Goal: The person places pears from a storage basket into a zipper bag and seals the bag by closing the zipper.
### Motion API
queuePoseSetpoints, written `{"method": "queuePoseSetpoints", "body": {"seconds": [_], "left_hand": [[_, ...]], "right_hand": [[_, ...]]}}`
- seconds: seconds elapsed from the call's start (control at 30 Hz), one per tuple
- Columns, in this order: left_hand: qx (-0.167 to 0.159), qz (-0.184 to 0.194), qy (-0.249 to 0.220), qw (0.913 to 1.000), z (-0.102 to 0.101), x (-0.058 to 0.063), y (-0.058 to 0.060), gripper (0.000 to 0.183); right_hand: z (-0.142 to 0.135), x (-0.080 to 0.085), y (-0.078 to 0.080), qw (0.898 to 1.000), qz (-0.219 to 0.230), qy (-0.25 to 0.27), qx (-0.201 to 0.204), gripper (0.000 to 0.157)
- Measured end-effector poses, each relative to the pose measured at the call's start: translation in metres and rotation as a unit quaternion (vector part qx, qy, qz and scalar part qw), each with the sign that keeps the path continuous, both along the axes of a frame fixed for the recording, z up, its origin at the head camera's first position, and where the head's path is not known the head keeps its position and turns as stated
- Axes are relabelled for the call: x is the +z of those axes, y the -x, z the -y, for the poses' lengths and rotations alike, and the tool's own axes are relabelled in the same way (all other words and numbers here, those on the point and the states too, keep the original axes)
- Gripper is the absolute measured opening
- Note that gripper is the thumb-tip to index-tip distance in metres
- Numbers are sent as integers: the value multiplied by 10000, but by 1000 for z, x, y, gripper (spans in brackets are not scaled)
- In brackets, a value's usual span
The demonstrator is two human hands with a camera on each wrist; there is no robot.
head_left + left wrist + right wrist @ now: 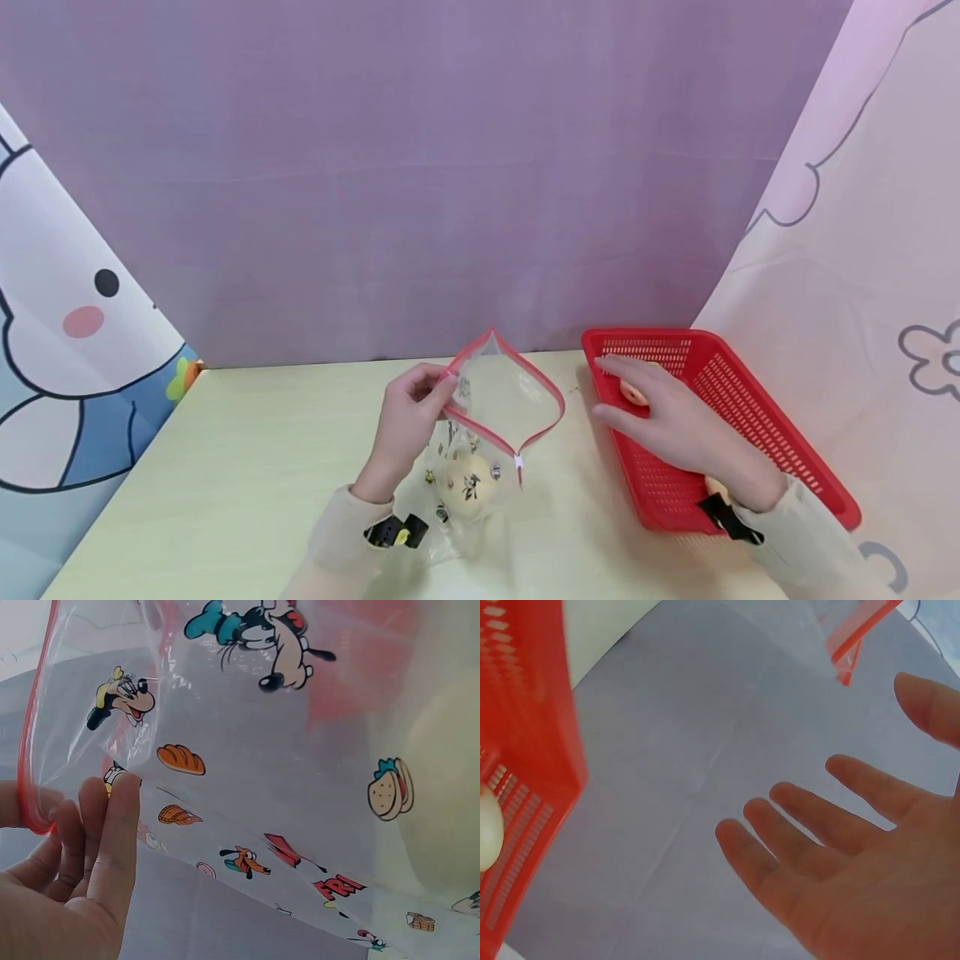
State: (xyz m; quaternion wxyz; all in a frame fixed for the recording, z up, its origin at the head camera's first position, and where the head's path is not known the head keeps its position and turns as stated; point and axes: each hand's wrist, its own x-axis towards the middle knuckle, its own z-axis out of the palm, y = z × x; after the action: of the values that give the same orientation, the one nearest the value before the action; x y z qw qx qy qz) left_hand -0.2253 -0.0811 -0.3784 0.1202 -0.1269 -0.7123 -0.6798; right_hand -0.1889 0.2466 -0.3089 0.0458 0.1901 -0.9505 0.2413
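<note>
My left hand (405, 421) pinches the red zip edge of a clear zip bag (525, 392) printed with cartoon figures and food. The bag's mouth gapes wide, and a white slider (518, 460) sits at its near corner. Low in the bag shows a pale yellow round thing (453, 492), seen through the printed film. Over the left side of a red plastic basket (757, 421) hovers my right hand (667, 417), fingers straight and spread, holding nothing. Partly behind that hand, a pale orange piece (632, 393) lies in the basket.
Another pale piece (717, 488) in the basket shows beside the right wrist. The light wooden table (225, 467) ends at a purple backdrop (390, 200). Printed cloths stand at left and right, the right one close to the basket.
</note>
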Motion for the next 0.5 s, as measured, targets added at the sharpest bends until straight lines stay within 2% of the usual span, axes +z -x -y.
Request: {"method": "queuePoseSetpoints", "body": {"seconds": [0.27,0.5], "left_hand": [[32,68,65,10000,-1,-2,-1,16],[33,82,52,9999,-2,-5,0,15]], "right_hand": [[-12,-8,1,9983,57,-529,-224,91],[-24,-14,4,9966,81,-727,-391,97]]}}
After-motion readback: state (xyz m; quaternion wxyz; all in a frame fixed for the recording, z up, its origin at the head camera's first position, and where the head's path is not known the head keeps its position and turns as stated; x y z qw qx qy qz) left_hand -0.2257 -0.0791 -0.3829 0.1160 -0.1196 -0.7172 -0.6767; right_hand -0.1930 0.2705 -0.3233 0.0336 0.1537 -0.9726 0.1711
